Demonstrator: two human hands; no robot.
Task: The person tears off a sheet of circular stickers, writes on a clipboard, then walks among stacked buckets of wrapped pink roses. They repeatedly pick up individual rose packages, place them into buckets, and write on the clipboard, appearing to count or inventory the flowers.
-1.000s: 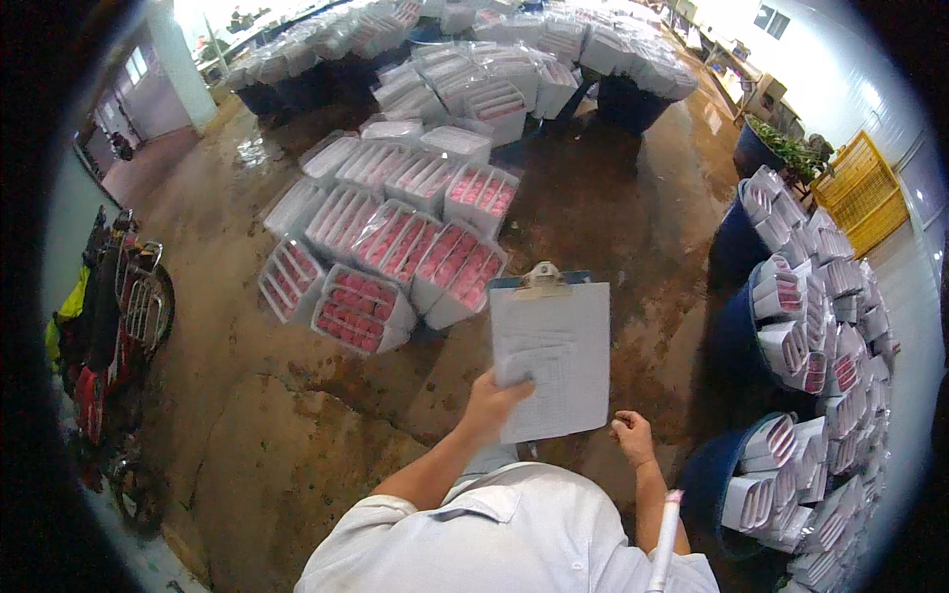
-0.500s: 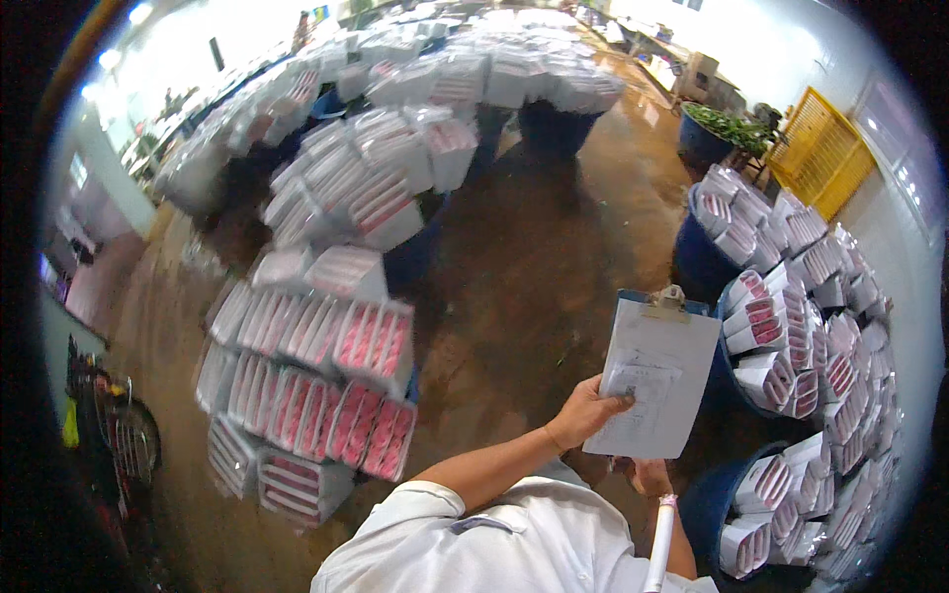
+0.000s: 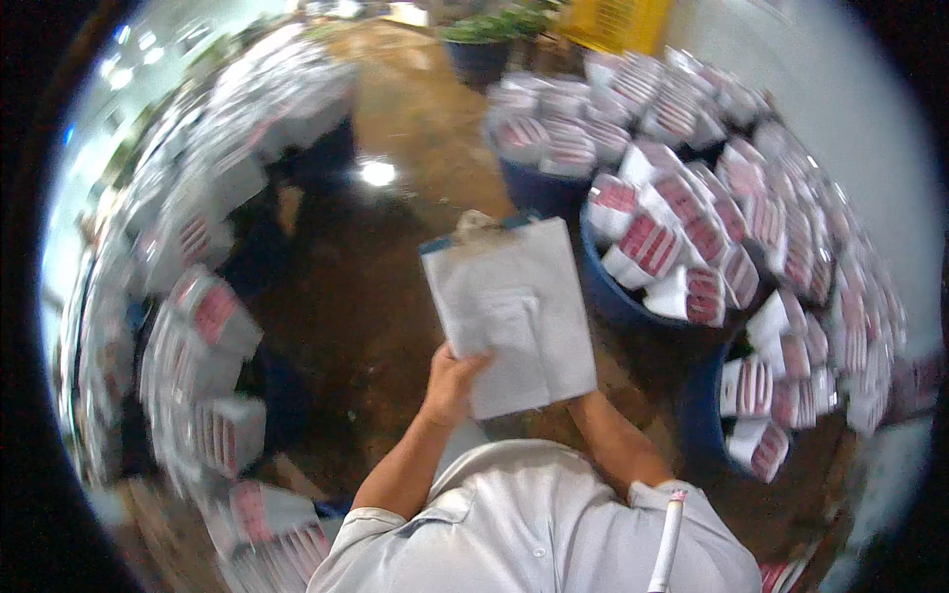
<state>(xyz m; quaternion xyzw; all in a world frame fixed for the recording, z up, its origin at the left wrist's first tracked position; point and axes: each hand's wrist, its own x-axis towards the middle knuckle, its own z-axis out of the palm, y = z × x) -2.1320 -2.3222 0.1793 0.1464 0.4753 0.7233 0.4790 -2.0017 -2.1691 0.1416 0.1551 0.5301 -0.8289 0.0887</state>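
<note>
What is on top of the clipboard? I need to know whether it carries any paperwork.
White paper sheets lie on the clipboard, held under its top clip. The left hand grips the lower left corner; the right hand is hidden beneath the board. Any writing is too blurred to tell.

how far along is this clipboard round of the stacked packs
Done: white and red packs already sit stacked on blue drums. In hand: the left hand grips the clipboard at its lower edge; the right hand is hidden behind it. Left: the sheet is too blurred to show any marks.

Clipboard (image 3: pixel 514 311) with white paper, held tilted, metal clip at top.
</note>
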